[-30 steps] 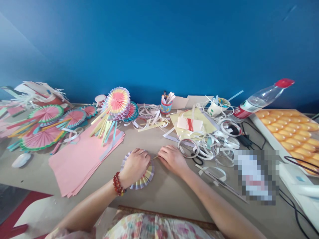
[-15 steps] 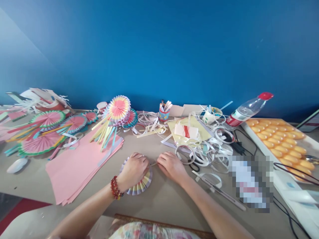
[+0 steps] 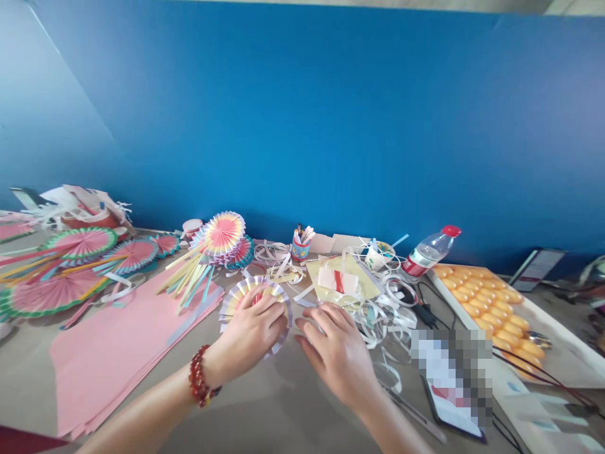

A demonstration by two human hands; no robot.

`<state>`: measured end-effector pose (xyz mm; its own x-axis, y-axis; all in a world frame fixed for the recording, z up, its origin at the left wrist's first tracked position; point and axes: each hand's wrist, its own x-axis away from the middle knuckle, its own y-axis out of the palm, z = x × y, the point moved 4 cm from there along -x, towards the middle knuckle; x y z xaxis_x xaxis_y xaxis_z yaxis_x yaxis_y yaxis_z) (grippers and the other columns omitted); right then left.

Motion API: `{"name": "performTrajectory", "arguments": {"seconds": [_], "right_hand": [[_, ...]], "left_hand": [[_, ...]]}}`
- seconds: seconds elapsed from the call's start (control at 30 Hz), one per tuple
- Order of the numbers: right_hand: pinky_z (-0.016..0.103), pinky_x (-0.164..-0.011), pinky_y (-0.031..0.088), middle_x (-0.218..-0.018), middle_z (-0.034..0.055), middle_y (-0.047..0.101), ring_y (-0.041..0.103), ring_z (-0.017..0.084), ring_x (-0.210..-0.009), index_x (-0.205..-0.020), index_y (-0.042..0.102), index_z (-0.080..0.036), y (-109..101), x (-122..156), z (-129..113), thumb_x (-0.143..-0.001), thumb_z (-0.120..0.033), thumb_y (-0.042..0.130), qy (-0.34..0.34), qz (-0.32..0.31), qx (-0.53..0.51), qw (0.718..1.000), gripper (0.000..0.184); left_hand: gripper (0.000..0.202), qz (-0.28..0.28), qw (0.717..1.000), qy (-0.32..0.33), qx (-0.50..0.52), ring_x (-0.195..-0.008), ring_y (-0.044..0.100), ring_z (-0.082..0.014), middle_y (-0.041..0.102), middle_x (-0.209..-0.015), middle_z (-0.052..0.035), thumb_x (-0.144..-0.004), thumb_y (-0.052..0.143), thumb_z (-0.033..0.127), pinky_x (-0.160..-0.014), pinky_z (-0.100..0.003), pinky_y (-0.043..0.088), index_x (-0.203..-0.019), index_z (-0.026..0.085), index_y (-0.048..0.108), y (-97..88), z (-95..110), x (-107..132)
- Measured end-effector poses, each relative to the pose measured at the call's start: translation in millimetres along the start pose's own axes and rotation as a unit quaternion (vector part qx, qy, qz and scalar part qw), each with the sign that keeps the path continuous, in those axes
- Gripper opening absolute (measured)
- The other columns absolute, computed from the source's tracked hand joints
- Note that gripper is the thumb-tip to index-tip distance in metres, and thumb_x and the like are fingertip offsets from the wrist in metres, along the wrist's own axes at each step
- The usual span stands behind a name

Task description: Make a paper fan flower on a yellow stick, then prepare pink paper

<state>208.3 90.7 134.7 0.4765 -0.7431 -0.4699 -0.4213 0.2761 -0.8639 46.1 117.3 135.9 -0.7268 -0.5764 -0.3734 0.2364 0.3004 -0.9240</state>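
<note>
My left hand (image 3: 253,331), with a red bead bracelet at its wrist, is closed over a pleated paper rosette (image 3: 233,302). The rosette has a lilac rim and cream and pink folds; the hand hides its centre and lower part. To the right, my right hand (image 3: 333,350) hovers by the table with its fingers apart and nothing visible in them. White paper strips (image 3: 387,315) lie tangled just beyond its fingertips. Left of both hands is a stack of pink paper sheets (image 3: 108,353).
Finished rosettes with paper tails (image 3: 220,233) lie at the back left. Behind the hands stand a pen cup (image 3: 300,249) and a plastic bottle (image 3: 428,255). A phone (image 3: 449,403), a craft knife (image 3: 420,416), cables and a tray of yellow ovals (image 3: 491,299) are at right.
The view has tilted up. The rosette has shifted away from me and shows more of its far side. My right hand's fingers have spread from a pinch on a thin strip.
</note>
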Motion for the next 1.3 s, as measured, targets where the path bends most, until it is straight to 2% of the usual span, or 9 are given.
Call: {"name": "performTrajectory", "arguments": {"seconds": [0.23, 0.4, 0.53, 0.63, 0.73, 0.8, 0.93, 1.1, 1.3], "right_hand": [[0.037, -0.081, 0.043, -0.084, 0.0055, 0.062, 0.052, 0.022, -0.086, -0.082, 0.06, -0.02, 4.5, -9.0, 4.4, -0.091, -0.013, 0.052, 0.007, 0.036, -0.014, 0.999, 0.014], [0.037, -0.086, 0.042, -0.079, 0.0035, 0.062, 0.053, 0.019, -0.08, -0.081, 0.058, -0.02, -11.1, -9.2, 7.3, -0.092, -0.011, 0.05, -0.023, 0.13, -0.009, 0.991, 0.017], [0.039, -0.09, 0.042, -0.081, 0.0029, 0.064, 0.056, 0.02, -0.083, -0.086, 0.059, -0.022, -26.1, -8.3, 12.0, -0.09, -0.01, 0.053, -0.029, 0.188, 0.003, 0.982, 0.013], [0.039, -0.086, 0.044, -0.082, 0.0033, 0.064, 0.057, 0.02, -0.081, -0.088, 0.059, -0.022, -36.7, -9.4, 12.6, -0.089, -0.01, 0.055, -0.032, 0.23, 0.006, 0.973, 0.013], [0.038, -0.082, 0.045, -0.08, 0.0037, 0.063, 0.057, 0.021, -0.08, -0.086, 0.059, -0.022, -43.6, -10.9, 12.0, -0.089, -0.011, 0.055, -0.02, 0.262, 0.004, 0.965, 0.012], [0.039, -0.081, 0.046, -0.08, 0.0041, 0.063, 0.058, 0.021, -0.081, -0.085, 0.059, -0.023, -44.1, -11.4, 11.7, -0.089, -0.012, 0.055, -0.01, 0.266, -0.002, 0.964, 0.013], [0.039, -0.08, 0.047, -0.083, 0.005, 0.064, 0.059, 0.022, -0.084, -0.089, 0.059, -0.023, -43.1, -10.6, 10.1, -0.089, -0.012, 0.055, -0.011, 0.266, -0.011, 0.964, 0.012], [0.039, -0.079, 0.047, -0.089, 0.0065, 0.065, 0.061, 0.023, -0.086, -0.098, 0.059, -0.023, -50.2, -10.0, 8.5, -0.089, -0.013, 0.053, 0.004, 0.281, 0.003, 0.96, 0.015], [0.044, -0.084, 0.045, -0.097, 0.0085, 0.064, 0.059, 0.026, -0.091, -0.102, 0.059, -0.022, -54.3, -17.2, 8.3, -0.087, -0.017, 0.051, 0.027, 0.239, -0.016, 0.97, 0.018]], "left_hand": [[0.027, 0.04, 0.998, 0.056, -0.007, -0.087, 0.056, -0.017, 0.061, -0.081, -0.0007, -0.097, 0.045, 0.014, -0.117, -0.049, 0.019, -0.076, 0.018, 0.06, -15.5, 11.7, -23.6], [0.018, 0.14, 0.986, -0.027, 0.092, -0.094, 0.06, -0.0168, 0.068, -0.097, -0.0019, -0.097, 0.049, 0.02, -0.113, -0.048, 0.026, -0.094, 0.023, 0.066, -45.7, -12.6, -17.8], [0.014, 0.345, 0.912, -0.142, 0.173, -0.105, 0.059, -0.0213, 0.065, -0.111, -0.0063, -0.091, 0.058, 0.019, -0.103, -0.042, 0.041, -0.102, 0.023, 0.065, -64.6, -42.8, 5.3], [0.019, 0.415, 0.807, -0.236, 0.347, -0.112, 0.058, -0.0236, 0.063, -0.115, -0.009, -0.093, 0.055, 0.029, -0.099, -0.038, 0.045, -0.107, 0.021, 0.064, -48.4, -62.9, 15.1], [0.039, 0.384, 0.673, -0.26, 0.576, -0.105, 0.063, -0.0244, 0.064, -0.118, -0.0117, -0.094, 0.05, 0.048, -0.093, -0.038, 0.051, -0.118, 0.02, 0.062, -14.1, -66.1, 12.4], [0.058, 0.324, 0.63, -0.229, 0.668, -0.106, 0.064, -0.0292, 0.067, -0.117, -0.0139, -0.08, 0.067, 0.057, -0.089, -0.039, 0.054, -0.123, 0.019, 0.061, 2.5, -54.8, 6.1], [0.057, 0.207, 0.597, -0.249, 0.734, -0.101, 0.068, -0.0328, 0.072, -0.11, -0.0143, -0.068, 0.082, 0.044, -0.087, -0.042, 0.056, -0.115, 0.015, 0.068, 10.8, -24.0, -8.8], [0.043, 0.243, 0.522, -0.289, 0.764, -0.102, 0.068, -0.0311, 0.074, -0.106, -0.0109, -0.072, 0.079, 0.044, -0.088, -0.041, 0.056, -0.104, 0.016, 0.074, -2.9, -8.2, -24.5], [0.046, 0.275, 0.507, -0.329, 0.748, -0.096, 0.07, -0.0277, 0.075, -0.105, -0.0091, -0.067, 0.083, 0.041, -0.084, -0.038, 0.057, -0.106, 0.018, 0.074, 0.1, -7.3, -23.2]]}}
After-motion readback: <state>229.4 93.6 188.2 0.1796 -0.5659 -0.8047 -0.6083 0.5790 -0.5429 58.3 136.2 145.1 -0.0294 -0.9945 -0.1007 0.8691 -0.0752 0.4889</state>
